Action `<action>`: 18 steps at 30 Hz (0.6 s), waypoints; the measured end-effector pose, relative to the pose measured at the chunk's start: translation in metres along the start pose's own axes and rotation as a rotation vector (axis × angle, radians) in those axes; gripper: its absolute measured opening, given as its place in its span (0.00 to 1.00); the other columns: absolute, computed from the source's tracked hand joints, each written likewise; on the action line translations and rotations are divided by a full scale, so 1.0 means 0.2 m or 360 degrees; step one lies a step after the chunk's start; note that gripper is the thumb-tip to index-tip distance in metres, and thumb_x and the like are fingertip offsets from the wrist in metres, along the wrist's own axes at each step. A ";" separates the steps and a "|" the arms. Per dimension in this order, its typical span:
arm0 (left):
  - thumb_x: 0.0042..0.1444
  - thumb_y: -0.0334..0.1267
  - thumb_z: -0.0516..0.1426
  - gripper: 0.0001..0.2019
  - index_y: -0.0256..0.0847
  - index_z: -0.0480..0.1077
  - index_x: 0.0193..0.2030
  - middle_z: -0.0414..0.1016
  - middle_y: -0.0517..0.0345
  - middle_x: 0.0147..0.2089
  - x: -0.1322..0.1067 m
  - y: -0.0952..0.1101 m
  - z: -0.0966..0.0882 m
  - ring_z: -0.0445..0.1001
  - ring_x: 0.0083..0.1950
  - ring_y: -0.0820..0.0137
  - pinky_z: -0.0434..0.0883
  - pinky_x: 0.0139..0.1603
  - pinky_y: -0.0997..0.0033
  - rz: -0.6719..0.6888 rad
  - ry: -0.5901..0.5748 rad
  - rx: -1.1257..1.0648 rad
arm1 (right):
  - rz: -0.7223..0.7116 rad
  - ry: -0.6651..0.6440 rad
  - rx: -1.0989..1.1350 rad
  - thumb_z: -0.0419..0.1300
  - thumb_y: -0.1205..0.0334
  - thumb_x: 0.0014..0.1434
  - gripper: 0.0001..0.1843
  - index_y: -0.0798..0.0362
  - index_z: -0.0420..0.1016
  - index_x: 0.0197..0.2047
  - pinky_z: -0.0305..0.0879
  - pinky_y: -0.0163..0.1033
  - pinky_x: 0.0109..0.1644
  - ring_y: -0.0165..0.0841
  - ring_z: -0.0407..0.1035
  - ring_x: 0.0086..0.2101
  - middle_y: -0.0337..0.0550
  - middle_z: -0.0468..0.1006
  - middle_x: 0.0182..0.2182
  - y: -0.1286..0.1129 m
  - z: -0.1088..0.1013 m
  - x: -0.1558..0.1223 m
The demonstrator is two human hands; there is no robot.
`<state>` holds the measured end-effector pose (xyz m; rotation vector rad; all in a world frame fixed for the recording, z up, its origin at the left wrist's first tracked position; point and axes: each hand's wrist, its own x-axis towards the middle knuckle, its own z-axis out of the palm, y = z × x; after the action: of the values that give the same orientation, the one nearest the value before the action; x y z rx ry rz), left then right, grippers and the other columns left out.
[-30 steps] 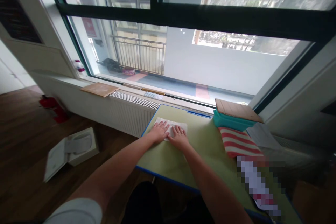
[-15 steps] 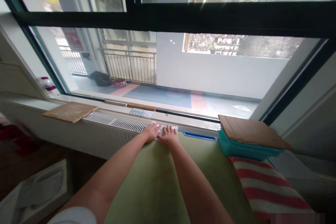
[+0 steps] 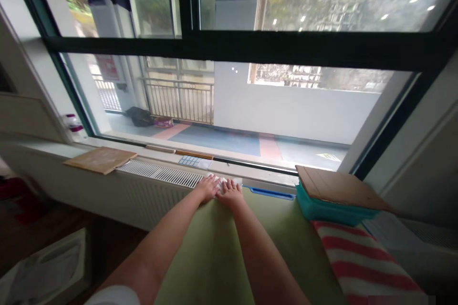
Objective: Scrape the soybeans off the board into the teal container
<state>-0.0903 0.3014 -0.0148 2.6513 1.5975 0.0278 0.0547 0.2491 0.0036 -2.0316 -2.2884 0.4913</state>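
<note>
Both of my arms reach forward over a green table [image 3: 214, 257]. My left hand [image 3: 206, 187] and my right hand [image 3: 231, 189] lie side by side, fingers stretched flat, pressing on a white cloth [image 3: 222, 182] at the table's far left corner. Only a small strip of the cloth shows between and beyond the fingers. Neither hand grips anything.
A teal box [image 3: 332, 207] with a cardboard sheet [image 3: 339, 186] on top stands at the right, a red-and-white striped cloth [image 3: 361, 262] in front of it. A radiator grille [image 3: 161, 173] and wooden board [image 3: 102, 159] line the windowsill. A white open box [image 3: 46, 267] lies on the floor at left.
The view has tilted up towards the window. Both hands have slid the white cloth away from me to the table's far edge, staying flat on it.
</note>
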 end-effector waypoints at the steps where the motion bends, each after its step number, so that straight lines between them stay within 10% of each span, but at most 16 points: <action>1: 0.60 0.50 0.40 0.29 0.42 0.49 0.66 0.44 0.49 0.69 -0.02 0.01 -0.01 0.43 0.68 0.61 0.43 0.65 0.57 0.0003 0.0003 0.0016 | 0.0009 0.0021 -0.0003 0.33 0.39 0.57 0.41 0.54 0.39 0.67 0.23 0.46 0.64 0.35 0.28 0.65 0.45 0.35 0.67 -0.01 0.01 -0.03; 7: 0.60 0.47 0.41 0.27 0.45 0.51 0.66 0.46 0.49 0.68 -0.24 0.10 -0.03 0.46 0.68 0.59 0.47 0.63 0.51 0.0023 -0.0023 0.0091 | 0.0058 0.0040 0.0057 0.33 0.39 0.57 0.41 0.53 0.40 0.67 0.19 0.50 0.64 0.38 0.26 0.64 0.46 0.34 0.67 -0.09 0.08 -0.27; 18: 0.61 0.46 0.38 0.27 0.44 0.48 0.67 0.42 0.47 0.69 -1.01 0.28 -0.01 0.42 0.69 0.60 0.43 0.63 0.51 0.0030 -0.0083 0.0074 | -0.0063 -0.0136 0.0050 0.34 0.46 0.61 0.34 0.50 0.39 0.67 0.23 0.48 0.64 0.35 0.27 0.64 0.42 0.33 0.67 -0.27 0.20 -0.97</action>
<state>-0.1363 0.0970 -0.0082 2.6777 1.5769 -0.0785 0.0205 0.0476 0.0137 -1.9842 -2.3480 0.6190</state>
